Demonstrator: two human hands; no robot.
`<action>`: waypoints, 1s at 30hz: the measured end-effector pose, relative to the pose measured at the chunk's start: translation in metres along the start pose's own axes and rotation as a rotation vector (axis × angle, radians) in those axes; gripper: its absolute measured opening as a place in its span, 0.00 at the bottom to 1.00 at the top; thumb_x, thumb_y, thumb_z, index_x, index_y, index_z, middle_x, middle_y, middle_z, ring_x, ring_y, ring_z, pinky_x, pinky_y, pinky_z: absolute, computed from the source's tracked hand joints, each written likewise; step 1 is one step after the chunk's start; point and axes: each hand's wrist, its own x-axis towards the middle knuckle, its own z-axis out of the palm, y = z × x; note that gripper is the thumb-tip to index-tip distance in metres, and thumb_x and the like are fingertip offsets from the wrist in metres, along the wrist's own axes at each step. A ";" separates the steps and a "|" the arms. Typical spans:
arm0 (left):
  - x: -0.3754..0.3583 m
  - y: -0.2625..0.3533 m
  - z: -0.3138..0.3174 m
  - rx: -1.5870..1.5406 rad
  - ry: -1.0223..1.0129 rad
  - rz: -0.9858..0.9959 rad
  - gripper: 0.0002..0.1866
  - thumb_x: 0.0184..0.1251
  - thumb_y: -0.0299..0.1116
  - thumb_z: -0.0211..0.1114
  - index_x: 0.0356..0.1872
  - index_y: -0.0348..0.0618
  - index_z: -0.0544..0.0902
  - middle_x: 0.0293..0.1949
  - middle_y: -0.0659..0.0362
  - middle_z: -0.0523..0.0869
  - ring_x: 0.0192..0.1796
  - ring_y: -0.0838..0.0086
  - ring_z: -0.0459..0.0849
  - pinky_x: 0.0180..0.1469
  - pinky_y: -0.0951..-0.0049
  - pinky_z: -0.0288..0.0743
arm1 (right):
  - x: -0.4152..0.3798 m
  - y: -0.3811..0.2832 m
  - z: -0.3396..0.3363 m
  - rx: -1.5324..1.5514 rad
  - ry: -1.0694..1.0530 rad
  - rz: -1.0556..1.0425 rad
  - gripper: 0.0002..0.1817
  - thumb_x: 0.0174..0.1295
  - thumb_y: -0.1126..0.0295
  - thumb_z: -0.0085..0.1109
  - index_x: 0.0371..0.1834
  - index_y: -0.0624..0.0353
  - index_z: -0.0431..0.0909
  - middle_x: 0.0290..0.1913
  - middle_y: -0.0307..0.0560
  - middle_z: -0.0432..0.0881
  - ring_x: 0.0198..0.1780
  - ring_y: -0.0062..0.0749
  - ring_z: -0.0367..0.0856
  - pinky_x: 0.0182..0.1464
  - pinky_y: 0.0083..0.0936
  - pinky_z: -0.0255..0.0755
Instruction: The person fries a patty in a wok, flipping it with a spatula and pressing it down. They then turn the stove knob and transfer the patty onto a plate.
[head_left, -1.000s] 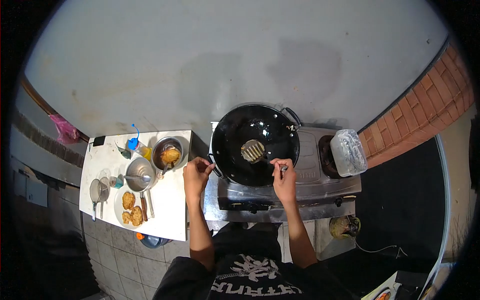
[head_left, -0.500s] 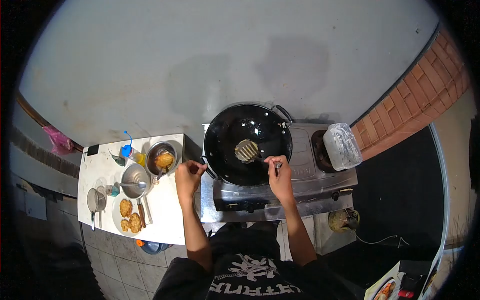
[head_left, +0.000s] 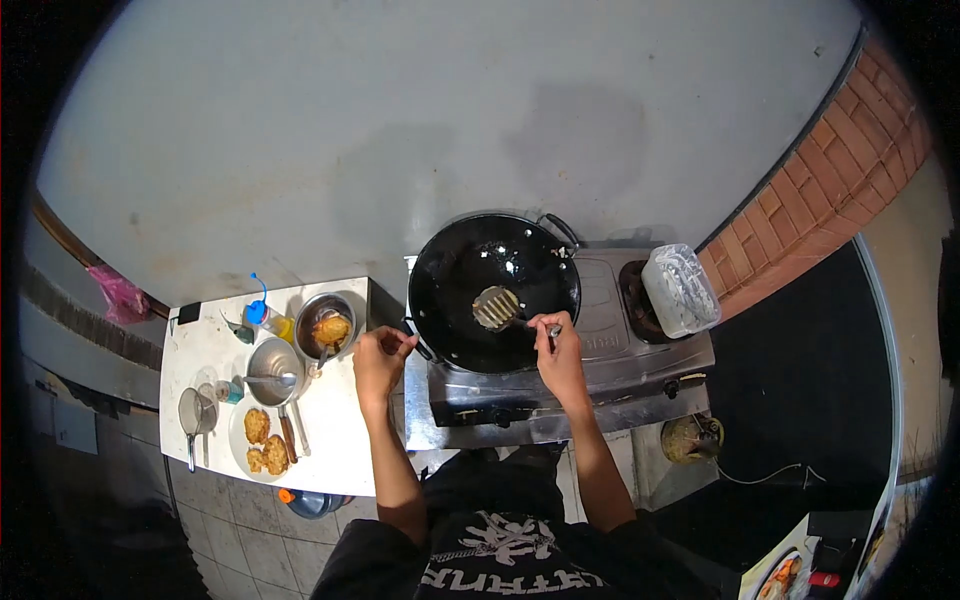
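My right hand (head_left: 560,350) pinches the spatula (head_left: 496,308) by its handle at the near right side of the wok (head_left: 448,295), which sits on the stove (head_left: 600,300). The spatula's long axis slants from my fingers forward and leftward, so its slotted blade lies ahead and left of that hand, over a round pale piece (head_left: 482,317) it mostly covers. My left hand (head_left: 378,368), farther from the blade, has its thumb and fingers drawn together at the wok's left handle (head_left: 423,349); I cannot tell whether they grip it.
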 end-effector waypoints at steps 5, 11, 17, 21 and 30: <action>-0.001 -0.014 0.007 -0.014 -0.017 -0.005 0.12 0.53 0.34 0.75 0.26 0.36 0.84 0.22 0.55 0.85 0.24 0.72 0.83 0.32 0.73 0.74 | 0.002 0.004 0.012 0.055 0.011 0.000 0.01 0.69 0.79 0.49 0.40 0.64 0.67 0.40 0.45 0.81 0.27 0.17 0.72 0.29 0.17 0.68; 0.000 -0.011 0.008 0.038 0.043 -0.011 0.13 0.53 0.36 0.75 0.26 0.36 0.84 0.20 0.55 0.84 0.23 0.72 0.82 0.31 0.72 0.73 | 0.000 -0.008 -0.002 0.053 -0.012 0.076 0.02 0.70 0.77 0.50 0.40 0.64 0.68 0.38 0.45 0.81 0.27 0.18 0.74 0.29 0.17 0.69; 0.001 -0.013 0.008 0.050 0.046 -0.020 0.17 0.55 0.40 0.75 0.26 0.33 0.84 0.19 0.54 0.83 0.22 0.73 0.80 0.29 0.72 0.72 | 0.002 -0.006 0.009 0.042 -0.015 0.023 0.02 0.70 0.77 0.50 0.40 0.64 0.69 0.37 0.43 0.81 0.26 0.17 0.74 0.28 0.16 0.68; 0.000 -0.008 0.003 0.068 0.040 -0.053 0.16 0.55 0.40 0.74 0.27 0.33 0.85 0.19 0.54 0.83 0.22 0.72 0.80 0.29 0.72 0.72 | -0.002 -0.008 0.001 0.054 -0.013 0.045 0.02 0.70 0.77 0.50 0.40 0.64 0.69 0.37 0.43 0.80 0.26 0.17 0.73 0.29 0.16 0.68; -0.003 -0.008 0.002 0.073 0.058 -0.005 0.15 0.55 0.39 0.74 0.29 0.34 0.86 0.21 0.52 0.85 0.23 0.68 0.84 0.31 0.69 0.74 | 0.009 -0.012 0.012 0.043 -0.015 0.014 0.01 0.69 0.78 0.50 0.38 0.63 0.69 0.31 0.41 0.79 0.24 0.16 0.72 0.27 0.17 0.67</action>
